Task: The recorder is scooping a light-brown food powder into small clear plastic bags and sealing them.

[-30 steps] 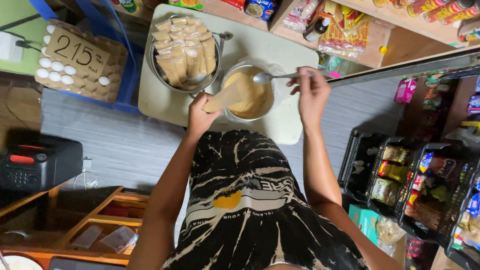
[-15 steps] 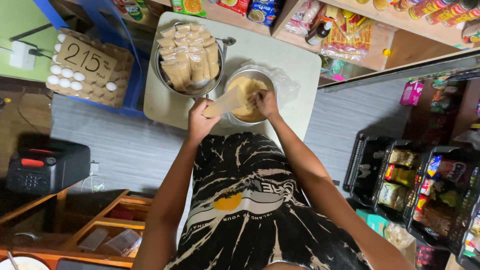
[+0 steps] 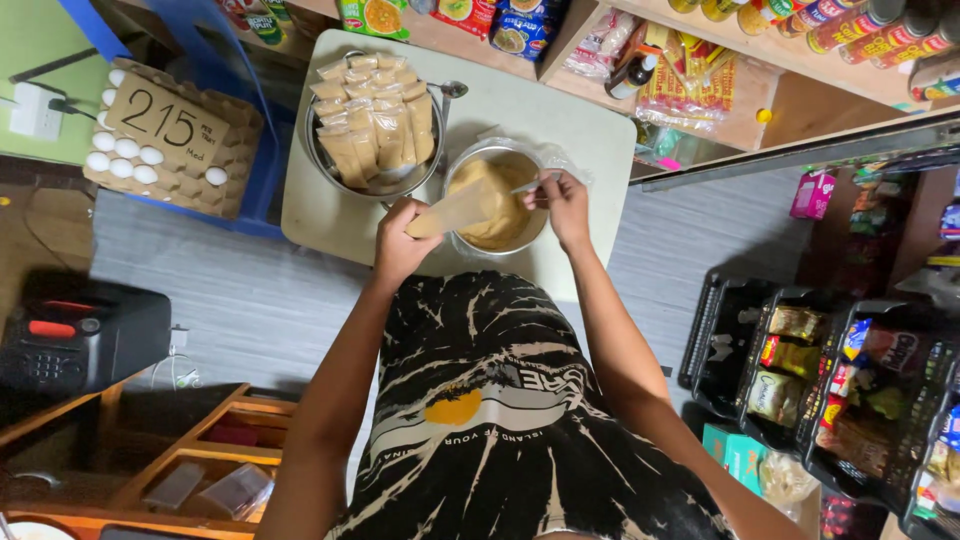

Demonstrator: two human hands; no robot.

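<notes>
My left hand holds a small clear packet of tan powder, tilted over a metal bowl. The bowl holds a mound of tan powder inside a plastic liner. My right hand grips a spoon whose tip is at the packet's mouth, above the powder. Left of this bowl stands a larger metal bowl stacked with several filled tan packets. Both bowls rest on a pale square table.
An egg tray with a cardboard sign sits at the left on a blue stand. Shelves of packaged goods run along the top. Black crates of snacks stand at the right. A black weighing scale and wooden racks lie lower left.
My right hand came in from the right side of the table with the spoon and now holds it over the powder bowl at the packet's mouth. The left hand stayed put.
</notes>
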